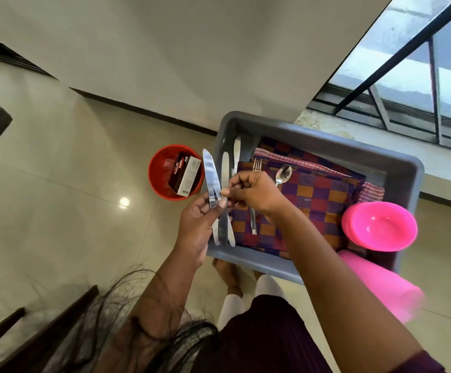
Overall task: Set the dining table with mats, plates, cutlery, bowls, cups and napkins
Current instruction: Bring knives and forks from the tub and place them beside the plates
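Floor: pale glossy tiles (57,184) fill the left half of the view, a ceiling light reflected in them as one bright spot.
Window: a dark-framed window (407,76) runs along the upper right above a stone sill.
Grey tub: a grey plastic tub (353,154) sits in front of the person at the centre right, holding folded cloths and loose cutlery.
Mats: folded checked mats (313,200) in purple, orange and red cover most of the tub's floor, with a pink-and-white checked napkin (372,192) showing at their far edge.
Pink bowls: a stack of bright pink bowls (380,227) rests at the tub's right corner, a blurred pink object just below it.
Red bucket: a red bucket (176,172) stands on the floor just left of the tub, a dark printed box (185,175) upright inside it.
Left hand: the left hand (200,224) grips the handles of several table knives (212,179), fingers curled round them, blades fanned upward over the tub's left edge.
Right hand: the right hand (251,192) pinches the handle of one knife between thumb and fingertips, touching the bundle in the left hand.
Loose cutlery: a fork (256,166) and a spoon (283,175) lie on the mats, partly hidden beneath the right hand.
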A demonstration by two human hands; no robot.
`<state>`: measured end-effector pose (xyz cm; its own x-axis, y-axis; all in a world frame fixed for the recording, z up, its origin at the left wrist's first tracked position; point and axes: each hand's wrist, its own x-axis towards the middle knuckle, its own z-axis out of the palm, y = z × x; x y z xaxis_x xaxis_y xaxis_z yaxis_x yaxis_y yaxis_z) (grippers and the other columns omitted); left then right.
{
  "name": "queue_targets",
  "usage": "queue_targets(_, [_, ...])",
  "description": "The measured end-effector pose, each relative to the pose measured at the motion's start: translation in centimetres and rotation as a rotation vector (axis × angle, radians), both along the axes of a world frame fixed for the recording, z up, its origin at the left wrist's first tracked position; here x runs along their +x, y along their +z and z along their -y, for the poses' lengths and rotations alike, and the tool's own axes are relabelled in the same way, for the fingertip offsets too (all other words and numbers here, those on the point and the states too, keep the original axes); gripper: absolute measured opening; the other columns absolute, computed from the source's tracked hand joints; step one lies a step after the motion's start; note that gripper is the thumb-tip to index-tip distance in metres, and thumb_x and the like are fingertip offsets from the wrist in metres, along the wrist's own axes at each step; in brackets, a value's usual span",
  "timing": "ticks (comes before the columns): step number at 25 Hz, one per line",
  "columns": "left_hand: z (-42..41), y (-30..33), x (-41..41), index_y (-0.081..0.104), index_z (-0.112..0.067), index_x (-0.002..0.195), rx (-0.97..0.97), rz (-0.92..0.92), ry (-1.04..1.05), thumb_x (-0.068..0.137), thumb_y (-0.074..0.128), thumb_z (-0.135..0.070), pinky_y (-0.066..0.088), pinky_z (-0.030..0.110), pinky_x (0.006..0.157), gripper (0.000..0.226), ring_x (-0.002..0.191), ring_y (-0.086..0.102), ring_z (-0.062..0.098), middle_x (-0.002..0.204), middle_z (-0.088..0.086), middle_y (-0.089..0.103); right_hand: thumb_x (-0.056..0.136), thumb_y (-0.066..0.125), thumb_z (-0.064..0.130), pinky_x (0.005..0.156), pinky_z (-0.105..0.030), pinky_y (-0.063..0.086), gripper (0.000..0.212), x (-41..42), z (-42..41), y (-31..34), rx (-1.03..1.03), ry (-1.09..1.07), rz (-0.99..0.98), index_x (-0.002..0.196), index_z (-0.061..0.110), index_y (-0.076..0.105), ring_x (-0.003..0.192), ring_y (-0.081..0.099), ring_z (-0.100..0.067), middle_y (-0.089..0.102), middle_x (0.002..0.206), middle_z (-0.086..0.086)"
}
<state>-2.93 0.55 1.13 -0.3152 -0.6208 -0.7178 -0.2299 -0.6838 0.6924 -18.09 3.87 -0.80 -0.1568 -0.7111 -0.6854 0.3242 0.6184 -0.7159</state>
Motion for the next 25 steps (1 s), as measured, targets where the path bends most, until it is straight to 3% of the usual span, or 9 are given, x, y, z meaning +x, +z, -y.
queue_targets(2, [-0.4, 0.0, 0.3, 0.063, -0.008, 0.119, 0.015, 0.024, 0.0, 0.086, 0.065, 0.005, 0.056, 0.024, 0.073, 0.035, 0.096, 0.072, 0.019, 0.104, 0.01, 0.074, 0.08, 0.077, 0.011, 0.053, -0.019, 0.051, 0.025, 0.0, -0.2, -0.5, 0.021, 0.046, -0.057, 0.091, -0.009, 0.066, 0.057, 0.063, -0.011, 0.068, 0.072, -0.011])
queue_targets(4, [-0.6, -0.2, 0.7, 0.064, -0.006, 0.119, 0.007, 0.067, -0.002, 0.085, 0.066, 0.007, 0.055, 0.019, 0.066, 0.037, 0.091, 0.073, 0.017, 0.105, 0.009, 0.074, 0.08, 0.079, 0.016, 0.052, -0.021, 0.049, 0.022, -0.3, 0.4, -2.0, 0.042, -0.041, -0.11, 0.089, -0.002, 0.069, 0.06, 0.059, -0.013, 0.069, 0.074, -0.007])
queue_targets(6, [-0.5, -0.6, 1.3, 0.063, -0.006, 0.122, -0.01, 0.094, 0.002, 0.085, 0.066, 0.006, 0.056, 0.021, 0.068, 0.038, 0.09, 0.073, 0.019, 0.105, 0.008, 0.074, 0.083, 0.076, 0.018, 0.057, -0.025, 0.052, 0.017, -0.8, 2.1, -4.4, 0.108, -0.238, -0.154, 0.094, 0.006, 0.07, 0.067, 0.06, -0.013, 0.069, 0.081, -0.005])
queue_targets(8, [-0.4, -0.9, 2.0, 0.062, -0.005, 0.123, -0.001, 0.084, 0.026, 0.085, 0.066, 0.006, 0.059, 0.026, 0.073, 0.04, 0.093, 0.072, 0.023, 0.107, 0.009, 0.074, 0.088, 0.07, 0.019, 0.073, -0.033, 0.056, 0.016, -1.3, 4.4, -7.1, 0.21, -0.291, -0.338, 0.102, 0.013, 0.071, 0.083, 0.064, -0.017, 0.069, 0.094, -0.004])
queue_targets(11, [-0.1, -1.1, 2.6, 0.064, -0.009, 0.119, -0.004, 0.07, 0.03, 0.086, 0.065, 0.005, 0.059, 0.029, 0.076, 0.036, 0.097, 0.071, 0.023, 0.108, 0.008, 0.074, 0.089, 0.068, 0.022, 0.087, -0.039, 0.055, 0.027, -1.1, 7.0, -9.8, 0.352, 0.035, -0.795, 0.112, 0.009, 0.066, 0.102, 0.062, -0.026, 0.063, 0.115, -0.01])
queue_targets(14, [0.1, -1.2, 3.2, 0.068, -0.015, 0.111, -0.014, 0.038, 0.027, 0.085, 0.065, 0.004, 0.057, 0.029, 0.079, 0.032, 0.101, 0.07, 0.024, 0.107, 0.006, 0.074, 0.089, 0.066, 0.02, 0.084, -0.039, 0.055, 0.022, -0.2, 8.0, -10.6, 0.459, 0.235, -1.035, 0.106, 0.006, 0.064, 0.101, 0.061, -0.029, 0.062, 0.112, -0.014])
queue_targets(19, [0.3, -1.6, 4.0, 0.06, -0.007, 0.121, -0.015, 0.002, 0.064, 0.088, 0.061, 0.007, 0.058, 0.033, 0.082, 0.037, 0.096, 0.07, 0.024, 0.107, 0.011, 0.073, 0.088, 0.064, 0.028, 0.082, -0.039, 0.055, 0.025, -0.6, 9.3, -10.3, 0.52, 0.228, -0.881, 0.103, 0.009, 0.063, 0.093, 0.065, -0.028, 0.066, 0.101, -0.012])
queue_targets(22, [0.3, -1.7, 4.1, 0.058, -0.011, 0.12, -0.03, 0.014, 0.073, 0.09, 0.057, 0.008, 0.058, 0.03, 0.081, 0.035, 0.094, 0.069, 0.02, 0.107, 0.008, 0.073, 0.09, 0.061, 0.029, 0.08, -0.04, 0.057, 0.024, -1.4, 8.3, -9.6, 0.423, 0.221, -0.775, 0.099, 0.007, 0.064, 0.088, 0.067, -0.028, 0.067, 0.095, -0.012])
queue_targets(25, [0.4, -1.4, 3.7, 0.057, -0.018, 0.117, -0.043, 0.045, 0.04, 0.092, 0.055, 0.007, 0.055, 0.031, 0.086, 0.035, 0.096, 0.068, 0.016, 0.106, 0.004, 0.074, 0.093, 0.056, 0.023, 0.079, -0.044, 0.057, 0.02, -1.8, 6.1, -7.9, 0.239, 0.065, -0.645, 0.106, 0.01, 0.063, 0.084, 0.065, -0.026, 0.067, 0.096, -0.01])
